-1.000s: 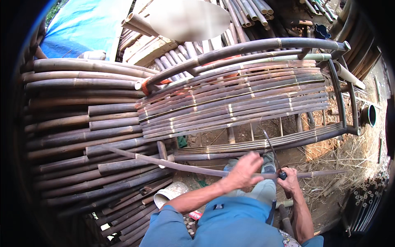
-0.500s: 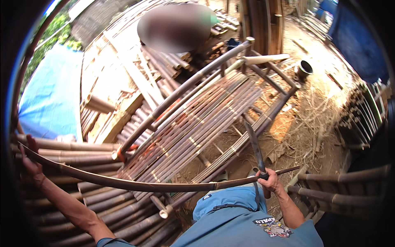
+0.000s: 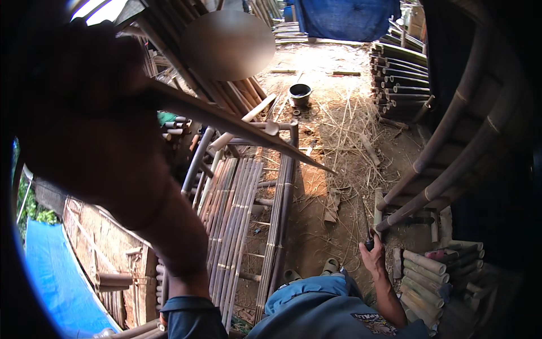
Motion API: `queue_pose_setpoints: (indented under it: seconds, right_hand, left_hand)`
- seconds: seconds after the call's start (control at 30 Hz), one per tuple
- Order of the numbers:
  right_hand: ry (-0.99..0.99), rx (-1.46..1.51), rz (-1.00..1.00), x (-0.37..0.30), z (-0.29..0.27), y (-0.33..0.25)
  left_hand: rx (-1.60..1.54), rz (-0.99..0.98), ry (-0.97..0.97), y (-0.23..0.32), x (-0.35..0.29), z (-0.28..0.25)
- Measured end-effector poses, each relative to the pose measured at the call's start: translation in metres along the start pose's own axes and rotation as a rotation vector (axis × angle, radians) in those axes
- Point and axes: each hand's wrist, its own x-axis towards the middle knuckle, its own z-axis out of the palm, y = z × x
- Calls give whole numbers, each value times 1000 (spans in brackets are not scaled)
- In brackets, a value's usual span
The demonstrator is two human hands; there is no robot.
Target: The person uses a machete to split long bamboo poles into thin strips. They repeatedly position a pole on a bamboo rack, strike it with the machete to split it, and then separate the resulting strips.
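Observation:
My left hand (image 3: 107,130) is raised close to the camera, dark and large, its fingers closed round one end of a long bamboo strip (image 3: 237,127). The strip slants away to the right and narrows to a tip over the littered ground. Low at the right, my right hand (image 3: 374,257) grips the dark handle of a large knife (image 3: 370,244), its thin blade pointing forward. Knife and strip are apart. Between my arms, left of centre, stands a bamboo bench (image 3: 240,198) with a slatted top, partly hidden by my left forearm.
A black bucket (image 3: 300,95) stands ahead on ground strewn with shavings (image 3: 344,135). Cut bamboo poles (image 3: 398,79) are stacked at the far right, shorter pieces (image 3: 423,277) nearer. A bamboo frame (image 3: 451,147) rises at right. Blue tarps (image 3: 350,20) hang behind and lie left.
The view has swung right. My left hand has come from the far left up close to the camera with the strip. The strip has moved away from my right hand and the knife.

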Motion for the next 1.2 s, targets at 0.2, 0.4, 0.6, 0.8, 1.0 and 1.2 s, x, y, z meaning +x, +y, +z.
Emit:
queue_pose_setpoints:
  seconds: [0.2,0.4,0.6,0.8,1.0,1.2]
  right_hand:
    - [82,85,234,-43,-57,70]
    - [59,177,219,-47,-73,76]
    - [-41,454,194,-34,-97,6]
    - [121,352,-349,18,-140,-126]
    - [235,231,-608,39,-171,-211]
    - [265,197,-650,42,-171,-215]
  left_hand:
    - [-57,156,224,-223,-59,111]
    - [204,101,222,-323,-116,107]
    - [725,200,-160,-297,-85,115]
    - [604,67,-327,-246,-74,128]
    - [658,210,-400,-223,-85,151]
    - [679,233,-480,-222,-85,161]
